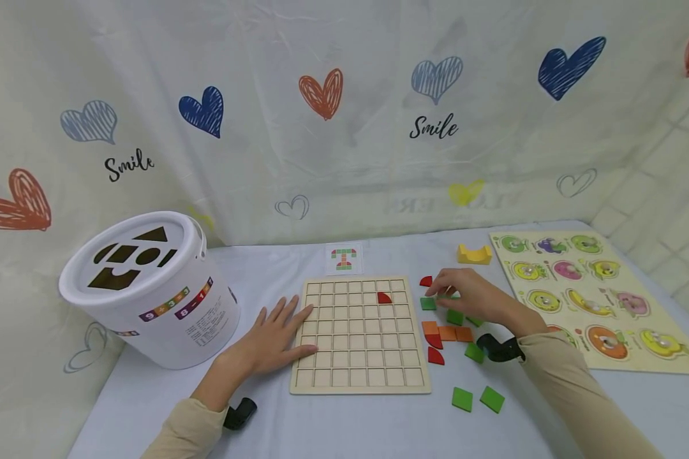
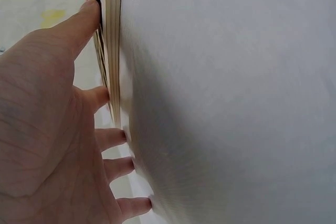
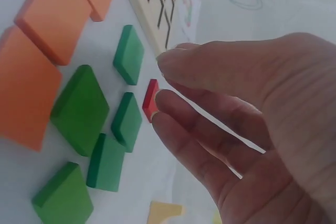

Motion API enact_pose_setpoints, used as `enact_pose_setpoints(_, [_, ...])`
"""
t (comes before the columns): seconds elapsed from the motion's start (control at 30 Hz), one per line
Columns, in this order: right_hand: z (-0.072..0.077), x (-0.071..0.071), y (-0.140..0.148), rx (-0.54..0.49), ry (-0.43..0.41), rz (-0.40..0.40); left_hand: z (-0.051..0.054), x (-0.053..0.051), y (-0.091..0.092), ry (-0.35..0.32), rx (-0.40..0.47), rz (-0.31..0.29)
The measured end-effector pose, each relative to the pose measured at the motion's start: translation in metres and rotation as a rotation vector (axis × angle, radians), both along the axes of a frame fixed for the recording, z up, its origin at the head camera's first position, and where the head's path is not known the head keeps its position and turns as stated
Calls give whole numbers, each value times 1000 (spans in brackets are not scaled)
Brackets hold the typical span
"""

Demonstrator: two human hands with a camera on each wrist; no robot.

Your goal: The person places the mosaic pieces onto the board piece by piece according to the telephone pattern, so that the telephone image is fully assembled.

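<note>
My left hand (image 1: 272, 341) lies spread on the left edge of a wooden grid board (image 1: 358, 390), thumb and fingertips touching its rim. A red quarter-circle tile (image 1: 384, 298) sits in one cell near the board's upper right. Over the loose tiles right of the board hovers my right hand (image 1: 476, 298), fingers slightly bent, with nothing visible between thumb and fingers. Its fingertips are close to another red quarter-circle tile (image 3: 151, 100) and a green square tile (image 1: 428, 304). The hand partly hides some green tiles beneath it.
Orange square tiles (image 1: 447, 333) and more red and green tiles lie right of the board. A pattern card (image 1: 353, 268) is behind it. A white bucket (image 1: 166, 319) stands left; a yellow block (image 1: 474, 255) and fruit puzzle board (image 1: 557, 280) are at the right.
</note>
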State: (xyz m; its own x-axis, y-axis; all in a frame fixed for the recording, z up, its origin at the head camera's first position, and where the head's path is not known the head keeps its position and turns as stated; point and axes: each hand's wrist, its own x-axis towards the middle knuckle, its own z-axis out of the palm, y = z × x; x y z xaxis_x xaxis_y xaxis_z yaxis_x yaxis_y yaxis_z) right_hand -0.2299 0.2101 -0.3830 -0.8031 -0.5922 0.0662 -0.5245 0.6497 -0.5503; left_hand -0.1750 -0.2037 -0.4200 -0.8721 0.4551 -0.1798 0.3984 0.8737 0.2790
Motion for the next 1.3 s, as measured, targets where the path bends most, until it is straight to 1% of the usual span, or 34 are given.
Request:
enact_pose_setpoints(0.23, [-9, -2, -4, 16, -9, -7, -2, -1, -1, 0, -2, -2])
enact_pose_setpoints(0.37, [-11, -4, -7, 20, -12, 12, -4, -3, 0, 0, -3, -5])
enact_pose_setpoints(0.47, [-13, -5, -11, 33, -22, 22, -9, -4, -2, 8, -1, -1])
enact_pose_setpoints(0.6, [-16, -7, -14, 54, -21, 9, -16, -6, -5, 24, 7, 3])
enact_pose_setpoints(0.7, [-19, -8, -14, 59, -14, -8, -15, -5, -5, 26, 4, 0])
enact_pose_setpoints(0.8, [-20, -9, -14, 59, -16, -22, -11, -4, -3, 17, 0, -2])
enact_pose_setpoints(1.0, [-19, -12, -12, 54, -19, -10, -3, -2, -1, 13, 15, -14])
enact_pose_setpoints(1.07, [-18, -12, -12, 53, -15, -4, -3, -2, 0, 9, 0, -14])
enact_pose_setpoints(1.2, [-18, -12, -12, 48, -6, -2, -2, -1, -1, 3, 1, -8])
enact_pose_setpoints(1.3, [-19, -12, -13, 25, -9, -1, -1, 0, -1, 1, 8, -5])
